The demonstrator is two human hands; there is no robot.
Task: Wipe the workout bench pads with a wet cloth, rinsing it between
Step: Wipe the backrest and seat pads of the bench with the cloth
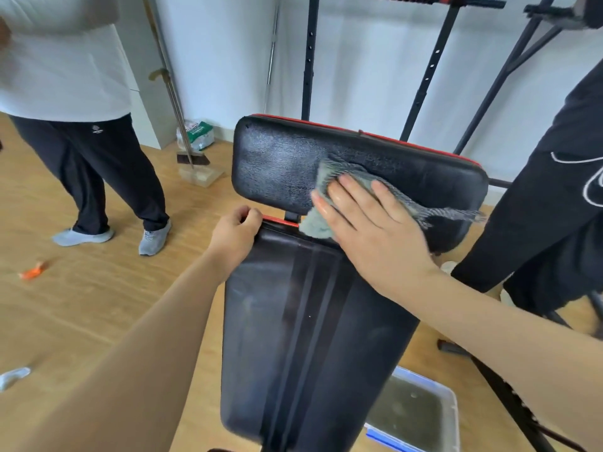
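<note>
Upper pad (280, 164) part-streaked wet; my right hand (368, 230) presses the cloth (318, 225) on it, fingers (351, 190) flat, apart. Left hand (236, 238) fingers (252, 214) clamp the edge of the lower pad (293, 321). Wiping judged midway, rinse outstanding

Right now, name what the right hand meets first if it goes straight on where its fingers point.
Pressed flat on the cloth, the right hand would likely push it across the bare left part of the upper pad.

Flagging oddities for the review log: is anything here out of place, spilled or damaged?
Two bits of litter lie on the floor left of the bench: an orange scrap and a pale scrap. The water in the tub beside the bench looks murky. No damage shows on the pads.
</note>
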